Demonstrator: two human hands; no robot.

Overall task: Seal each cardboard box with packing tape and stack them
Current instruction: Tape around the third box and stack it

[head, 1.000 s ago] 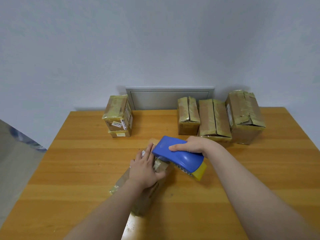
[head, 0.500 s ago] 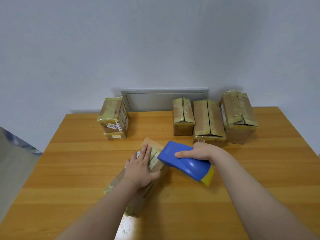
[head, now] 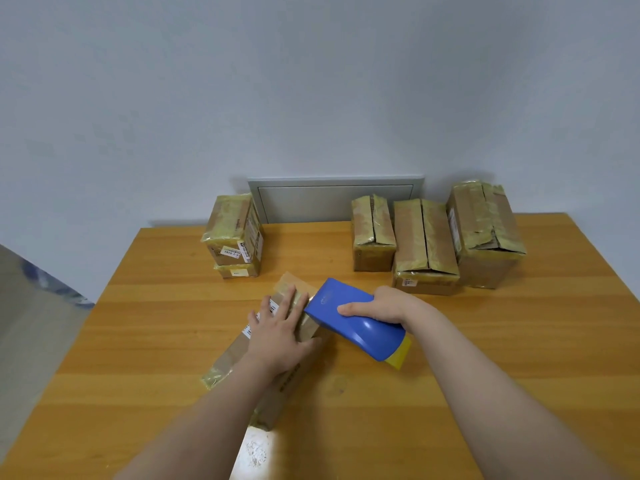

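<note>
While the left hand [head: 277, 336] stays spread flat on the box [head: 235, 349], the right hand [head: 377, 308] gripping the tape dispenser [head: 360, 327] has eased to its right edge, suggesting this strip is laid.

Left hand [head: 277, 332] flat on box [head: 239, 355], right hand [head: 377, 306] around dispenser [head: 356, 323]

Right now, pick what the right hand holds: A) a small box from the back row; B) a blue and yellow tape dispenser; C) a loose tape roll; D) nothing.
B: the right hand grips the blue and yellow tape dispenser beside the long box, on which the left hand presses flat.
</note>
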